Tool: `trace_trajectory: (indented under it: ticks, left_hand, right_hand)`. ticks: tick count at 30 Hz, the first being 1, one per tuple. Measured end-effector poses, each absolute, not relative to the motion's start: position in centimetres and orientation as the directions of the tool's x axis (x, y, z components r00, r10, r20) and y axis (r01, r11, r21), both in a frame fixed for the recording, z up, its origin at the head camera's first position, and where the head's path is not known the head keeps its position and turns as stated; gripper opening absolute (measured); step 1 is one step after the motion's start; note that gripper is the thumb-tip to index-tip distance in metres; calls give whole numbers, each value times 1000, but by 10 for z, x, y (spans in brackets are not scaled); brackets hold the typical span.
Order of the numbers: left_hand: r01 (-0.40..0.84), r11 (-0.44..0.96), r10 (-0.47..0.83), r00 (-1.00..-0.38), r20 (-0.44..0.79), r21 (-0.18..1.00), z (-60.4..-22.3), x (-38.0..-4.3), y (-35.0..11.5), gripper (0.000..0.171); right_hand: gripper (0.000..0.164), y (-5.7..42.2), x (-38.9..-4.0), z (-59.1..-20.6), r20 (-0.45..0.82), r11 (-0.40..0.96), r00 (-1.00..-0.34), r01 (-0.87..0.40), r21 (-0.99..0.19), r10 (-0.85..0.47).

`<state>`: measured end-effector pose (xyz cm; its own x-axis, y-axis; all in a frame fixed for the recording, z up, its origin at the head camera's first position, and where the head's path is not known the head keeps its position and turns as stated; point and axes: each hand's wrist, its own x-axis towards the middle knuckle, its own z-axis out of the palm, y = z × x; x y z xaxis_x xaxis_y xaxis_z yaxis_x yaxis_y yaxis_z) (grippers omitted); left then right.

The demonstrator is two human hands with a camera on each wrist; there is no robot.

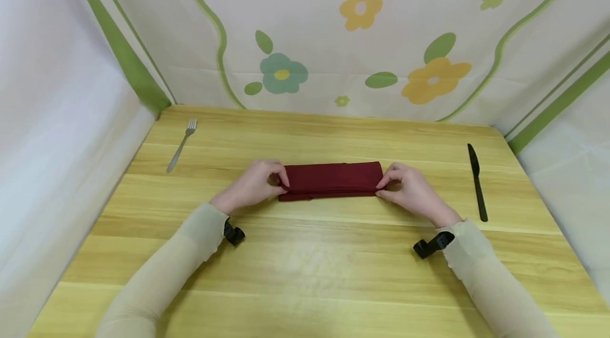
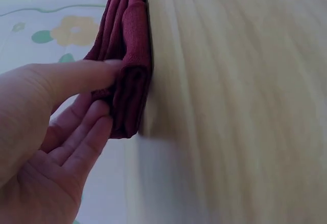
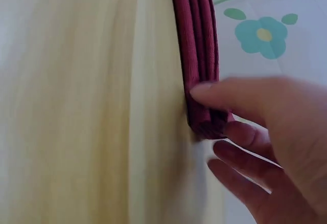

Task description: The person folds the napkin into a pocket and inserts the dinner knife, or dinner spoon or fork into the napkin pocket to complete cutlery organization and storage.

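A dark red cloth napkin (image 1: pixel 333 179), folded into a long flat strip of several layers, lies crosswise on the wooden table. At its left end my left hand (image 1: pixel 257 181) pinches the near corner between thumb and fingers. My right hand (image 1: pixel 409 189) pinches the opposite end the same way. In the left wrist view, the stacked folds of the napkin (image 2: pixel 134 93) show at its end, with the thumb on the near edge. The right wrist view has the thumb pressing the front fold of the napkin (image 3: pixel 191 55), fingers behind it.
A silver fork (image 1: pixel 182 144) lies at the table's far left. On the right lies a black knife (image 1: pixel 477 181), beyond the right hand. White cloth with printed flowers (image 1: pixel 329 36) hangs along the back of the table (image 1: pixel 305 258) and at both sides.
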<state>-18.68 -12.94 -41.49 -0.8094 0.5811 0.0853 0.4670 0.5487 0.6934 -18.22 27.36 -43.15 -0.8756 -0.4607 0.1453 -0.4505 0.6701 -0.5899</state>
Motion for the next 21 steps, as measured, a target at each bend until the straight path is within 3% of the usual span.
trace_trajectory:
  ticks: [6, 11, 16, 21]
  left_hand:
    - [459, 563, 570, -818, 80, 687, -414, -184, -132, 15]
    - [474, 555, 571, -815, 101, 684, -413, -183, -134, 14]
    - [468, 538, 541, -830, 139, 701, -412, -182, -133, 14]
    - [479, 499, 518, -833, 195, 722, -411, -181, -129, 12]
  right_hand:
    - [34, 252, -177, -417, 213, 694, -849, -520, -499, -483]
    - [44, 207, -179, -406, 252, 601, -795, -588, -541, -551]
    - [41, 160, -183, -408, 238, 571, -751, -633, -522, -616]
    - [34, 130, -185, -416, 226, 606, -751, -641, -470, -620]
